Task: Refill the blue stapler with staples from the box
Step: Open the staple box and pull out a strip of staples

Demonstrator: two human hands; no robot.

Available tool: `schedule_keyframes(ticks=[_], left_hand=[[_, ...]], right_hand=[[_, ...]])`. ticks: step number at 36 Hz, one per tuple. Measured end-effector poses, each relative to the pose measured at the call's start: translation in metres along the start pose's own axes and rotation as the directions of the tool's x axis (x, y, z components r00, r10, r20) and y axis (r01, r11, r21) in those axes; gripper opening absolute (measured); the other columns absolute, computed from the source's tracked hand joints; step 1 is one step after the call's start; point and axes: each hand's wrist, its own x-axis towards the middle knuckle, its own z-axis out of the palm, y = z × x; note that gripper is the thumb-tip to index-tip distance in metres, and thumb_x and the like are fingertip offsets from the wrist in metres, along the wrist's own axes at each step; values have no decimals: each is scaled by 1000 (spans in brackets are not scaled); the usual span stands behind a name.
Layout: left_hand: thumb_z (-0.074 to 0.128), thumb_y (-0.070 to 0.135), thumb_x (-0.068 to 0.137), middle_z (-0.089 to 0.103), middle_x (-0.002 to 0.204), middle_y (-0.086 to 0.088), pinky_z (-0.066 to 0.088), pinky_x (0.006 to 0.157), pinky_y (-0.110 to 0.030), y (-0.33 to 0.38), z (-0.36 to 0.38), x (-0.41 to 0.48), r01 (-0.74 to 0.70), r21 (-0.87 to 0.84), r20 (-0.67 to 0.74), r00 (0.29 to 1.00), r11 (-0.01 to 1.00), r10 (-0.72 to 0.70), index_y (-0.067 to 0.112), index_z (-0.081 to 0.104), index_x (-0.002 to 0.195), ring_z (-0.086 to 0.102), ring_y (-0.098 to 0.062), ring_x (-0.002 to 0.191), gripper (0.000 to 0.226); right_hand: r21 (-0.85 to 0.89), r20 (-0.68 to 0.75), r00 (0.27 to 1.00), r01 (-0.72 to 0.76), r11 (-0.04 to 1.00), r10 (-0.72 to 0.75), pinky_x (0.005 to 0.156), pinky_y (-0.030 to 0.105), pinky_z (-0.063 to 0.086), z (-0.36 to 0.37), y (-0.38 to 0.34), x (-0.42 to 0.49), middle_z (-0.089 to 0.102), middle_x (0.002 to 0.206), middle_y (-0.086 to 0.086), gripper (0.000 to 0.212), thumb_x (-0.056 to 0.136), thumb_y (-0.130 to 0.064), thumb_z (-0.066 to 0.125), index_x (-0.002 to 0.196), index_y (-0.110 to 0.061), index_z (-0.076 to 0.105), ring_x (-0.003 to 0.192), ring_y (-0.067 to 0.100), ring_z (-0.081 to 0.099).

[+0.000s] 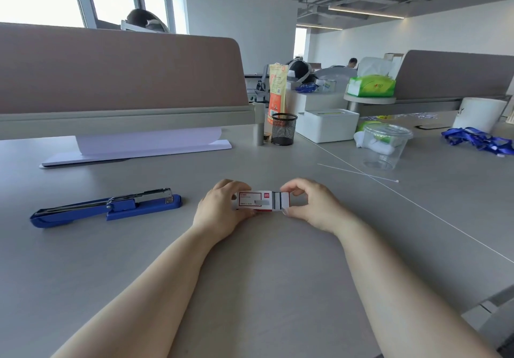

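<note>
Your left hand [219, 207] grips the sleeve of the staple box [254, 201] while your right hand [308, 204] pinches the inner tray [283, 200], slid partly out with staples [276, 200] showing. Keep the box level and low over the desk [250, 274], and draw the tray slowly so strips don't spill. The blue stapler [105, 207] lies well apart to your left, its top already raised open

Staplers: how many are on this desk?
1. The blue stapler lies open on the desk, left of the left hand. Others may be hidden behind the divider.
</note>
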Motion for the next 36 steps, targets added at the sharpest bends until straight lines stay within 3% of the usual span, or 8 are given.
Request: schedule_keyframes(ticks=[11,17,23,28,36], left_hand=[[77,32,70,55,115,6,50,88,-39,-2,2,2,-4,-10,-6,1000,1000,4,31,60,111,58,-17,97,45],[78,30,70,55,114,5,51,87,-39,-5,3,3,14,-24,-22,1000,1000,-14,31,60,110,58,-18,97,45],[78,29,70,55,115,5,50,88,-37,-6,3,3,7,-27,-23,1000,1000,-8,31,60,110,59,-18,97,45],[78,31,70,55,115,5,50,89,-37,-5,3,2,11,-23,-23,1000,1000,-11,32,59,111,58,-18,99,45],[78,29,70,56,115,3,50,88,-37,-4,2,2,3,-17,-24,1000,1000,-3,30,60,111,58,-18,99,45]], right_hand=[[-17,-12,999,42,999,-42,88,33,49,10,1,2,60,105,-5,36,69,-13,75,100,-25,62,97,15,59],[-52,-56,998,14,999,-17,82,27,45,5,6,4,57,101,-6,33,72,-9,72,99,-24,61,92,14,56],[-26,-45,998,34,999,-35,84,25,40,5,5,3,55,108,-8,41,72,-14,73,110,-24,58,102,13,54],[-64,-58,994,85,994,-89,84,30,44,8,4,6,59,107,-1,29,75,-15,70,101,-24,61,99,17,55],[-109,-60,993,95,990,-102,88,32,45,10,6,7,61,108,2,28,75,-15,69,101,-23,64,98,18,54]])
